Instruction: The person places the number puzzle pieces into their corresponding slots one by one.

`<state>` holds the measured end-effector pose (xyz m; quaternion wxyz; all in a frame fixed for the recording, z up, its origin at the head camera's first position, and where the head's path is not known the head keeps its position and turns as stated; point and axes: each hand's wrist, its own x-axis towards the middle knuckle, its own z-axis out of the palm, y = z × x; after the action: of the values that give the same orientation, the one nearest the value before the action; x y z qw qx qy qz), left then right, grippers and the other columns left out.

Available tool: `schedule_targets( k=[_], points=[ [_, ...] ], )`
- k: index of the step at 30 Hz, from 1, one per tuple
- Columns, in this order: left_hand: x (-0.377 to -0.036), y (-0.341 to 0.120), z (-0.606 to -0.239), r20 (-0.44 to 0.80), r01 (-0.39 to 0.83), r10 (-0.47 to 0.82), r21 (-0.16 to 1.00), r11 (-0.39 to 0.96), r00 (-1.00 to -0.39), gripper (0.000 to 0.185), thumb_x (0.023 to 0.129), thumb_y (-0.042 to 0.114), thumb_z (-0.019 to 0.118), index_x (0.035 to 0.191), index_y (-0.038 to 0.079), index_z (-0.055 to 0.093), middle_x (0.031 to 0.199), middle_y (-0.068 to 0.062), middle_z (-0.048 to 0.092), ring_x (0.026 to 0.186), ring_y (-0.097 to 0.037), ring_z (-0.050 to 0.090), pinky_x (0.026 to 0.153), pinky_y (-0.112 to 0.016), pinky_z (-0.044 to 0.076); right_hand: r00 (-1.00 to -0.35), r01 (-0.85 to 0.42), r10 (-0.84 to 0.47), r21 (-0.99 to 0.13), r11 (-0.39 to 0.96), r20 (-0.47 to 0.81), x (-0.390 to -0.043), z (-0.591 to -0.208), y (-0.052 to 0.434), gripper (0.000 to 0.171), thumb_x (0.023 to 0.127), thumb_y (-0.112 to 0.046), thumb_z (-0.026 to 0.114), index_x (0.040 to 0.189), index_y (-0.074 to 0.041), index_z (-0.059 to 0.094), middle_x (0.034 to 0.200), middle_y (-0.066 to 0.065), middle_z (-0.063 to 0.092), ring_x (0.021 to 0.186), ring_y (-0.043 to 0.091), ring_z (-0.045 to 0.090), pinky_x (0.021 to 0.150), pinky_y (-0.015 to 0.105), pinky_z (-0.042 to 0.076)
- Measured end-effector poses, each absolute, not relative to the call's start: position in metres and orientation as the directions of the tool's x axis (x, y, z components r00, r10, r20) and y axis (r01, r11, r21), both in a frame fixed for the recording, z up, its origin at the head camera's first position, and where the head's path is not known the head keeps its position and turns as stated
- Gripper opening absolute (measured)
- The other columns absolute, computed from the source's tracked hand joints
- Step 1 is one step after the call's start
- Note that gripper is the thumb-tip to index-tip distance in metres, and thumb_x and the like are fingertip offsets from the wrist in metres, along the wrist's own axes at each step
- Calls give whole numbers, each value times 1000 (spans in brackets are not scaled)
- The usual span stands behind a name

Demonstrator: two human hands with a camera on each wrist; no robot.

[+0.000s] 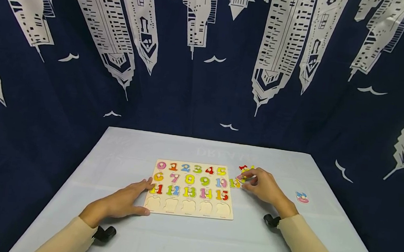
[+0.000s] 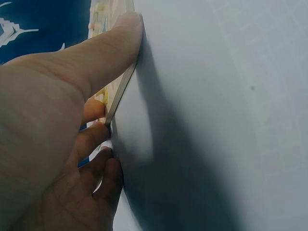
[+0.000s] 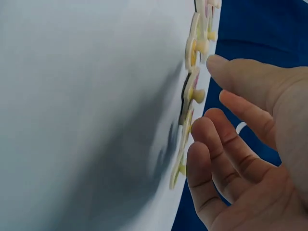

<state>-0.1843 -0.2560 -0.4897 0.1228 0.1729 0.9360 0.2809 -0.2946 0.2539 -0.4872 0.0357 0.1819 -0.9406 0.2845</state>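
Observation:
A wooden number puzzle board (image 1: 146,206) lies flat on the table. Number pieces from 0 to 15 fill its upper rows; its bottom row shows bare recesses. My left hand (image 1: 122,199) rests along the board's left edge, thumb near the near-left corner. In the left wrist view the thumb (image 2: 108,53) touches the board's edge. Over a cluster of loose, knobbed number pieces (image 1: 234,183) right of the board hovers my right hand (image 1: 263,185). Its relaxed fingers and thumb hold nothing in the right wrist view, close to a piece's knob (image 3: 198,95). The hand partly covers the cluster.
A pink and blue number piece (image 1: 302,197) lies apart, farther right. The white-covered table (image 1: 190,242) ends at a dark blue curtain (image 1: 188,112) with white building prints. A small black device sits at each wrist.

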Motion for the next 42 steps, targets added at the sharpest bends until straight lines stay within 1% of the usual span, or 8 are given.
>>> schedule_targets(
  k=[4,9,16,22,27,33,38,42],
  points=[
    [-185,-255,-490,-129,259,395,568,781,-910,92,98,43,95,175,16,52,193,-19,30,179,-52,29,143,-75,28,-912,-407,-367,-524,748,183,-299,-490,247,36,97,-14,97,131,-9,87,122,9,86,96,21,69,81,25,54],
    [-186,-253,-489,-122,271,404,565,779,-907,92,99,43,95,175,16,52,193,-20,29,178,-53,28,143,-76,28,-903,-423,-395,-513,747,169,-300,-491,241,24,100,-16,94,123,-10,90,109,2,85,91,17,61,78,24,48],
    [-187,-251,-489,-126,267,402,564,781,-907,92,98,41,96,175,15,52,193,-19,30,178,-53,29,143,-75,28,-908,-410,-390,-506,759,152,-299,-491,238,9,103,-10,89,112,-12,90,101,-1,79,91,13,61,80,25,52],
    [-188,-252,-491,-127,262,399,572,777,-908,94,96,41,97,174,16,53,193,-19,31,178,-53,29,142,-77,28,-910,-409,-383,-509,757,162,-296,-490,238,6,103,-12,89,109,-13,88,102,0,79,91,12,63,82,26,53],
    [-190,-256,-496,-108,286,413,563,775,-904,93,96,48,96,174,16,54,192,-19,32,177,-54,30,141,-78,29,-914,-405,-354,-512,757,199,-289,-488,234,6,103,-12,90,109,-12,88,107,3,80,91,13,66,83,27,55],
    [-190,-258,-494,-105,298,419,552,779,-902,92,96,49,96,172,15,56,191,-20,34,176,-56,33,141,-77,30,-901,-433,-357,-519,737,246,-276,-480,213,6,103,-13,90,109,-14,87,115,4,78,99,16,73,93,39,61],
    [-187,-259,-490,-118,296,423,550,781,-898,92,96,47,96,172,13,56,192,-19,34,176,-55,33,142,-77,29,-865,-501,-421,-524,689,272,-265,-474,177,5,103,-12,90,106,-14,86,113,3,77,95,12,72,83,29,60],
    [-186,-260,-488,-122,299,425,542,786,-897,92,96,47,96,173,14,56,192,-19,34,175,-55,34,141,-77,30,-812,-579,-506,-510,636,291,-256,-473,143,5,103,-11,89,107,-13,87,110,2,77,95,13,72,83,24,60]
  ],
)
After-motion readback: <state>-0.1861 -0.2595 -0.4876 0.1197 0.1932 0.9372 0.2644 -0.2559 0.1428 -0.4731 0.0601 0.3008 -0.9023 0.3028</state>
